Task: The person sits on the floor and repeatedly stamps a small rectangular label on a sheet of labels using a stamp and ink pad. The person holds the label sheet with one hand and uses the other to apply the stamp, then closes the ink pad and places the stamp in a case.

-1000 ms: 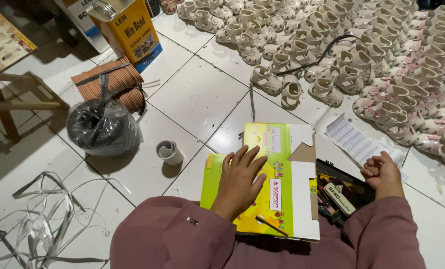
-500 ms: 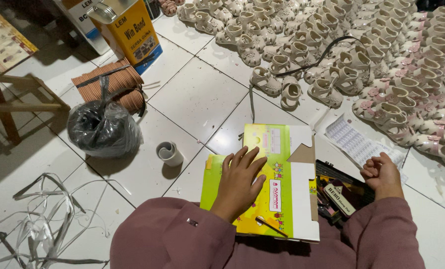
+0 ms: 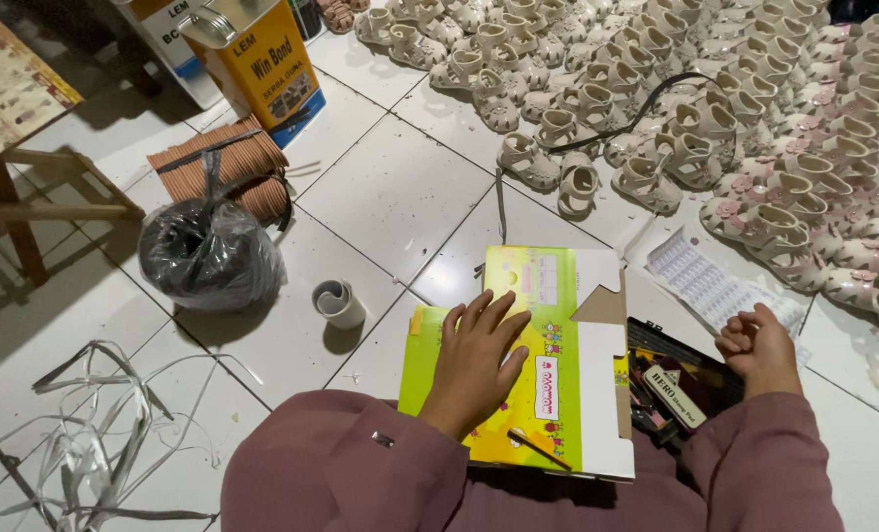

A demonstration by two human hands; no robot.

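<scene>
Nothing much had moved since the earlier frames: the left hand (image 3: pixel 479 357) stayed pressed flat, fingers spread apart, on the flattened yellow-green cardboard box (image 3: pixel 543 365), and the right hand (image 3: pixel 759 347) stayed curled into a loose fist just beside it; whether that fist held anything could not be told. That box lay across the person's lap and onto the white tiled floor (image 3: pixel 390 187), its white flap (image 3: pixel 602 355) turned toward the right hand, with mauve sleeves (image 3: pixel 360 473) running up to both wrists. Just beyond the flap, between box and right hand, sat a dark open tray (image 3: pixel 681 379) with small packets in it, too cluttered to make out. A printed white sheet (image 3: pixel 710 286) lay on the floor past the right hand. To the left of the box stood a small grey roll of tape (image 3: pixel 339 302), and farther left a tied black plastic bag (image 3: pixel 210 254) rested against a bundle of brown cord (image 3: pixel 227 172). A yellow metal can (image 3: pixel 262 64) stood behind that. Loose silvery strapping (image 3: pixel 85 443) curled over the tiles at the near left, beside a wooden stool leg (image 3: pixel 21 232). Across the far side of the floor, well apart from both hands, rows of small cream sandals (image 3: pixel 695 108) were spread out, a black cable (image 3: pixel 646 108) lying over them.
</scene>
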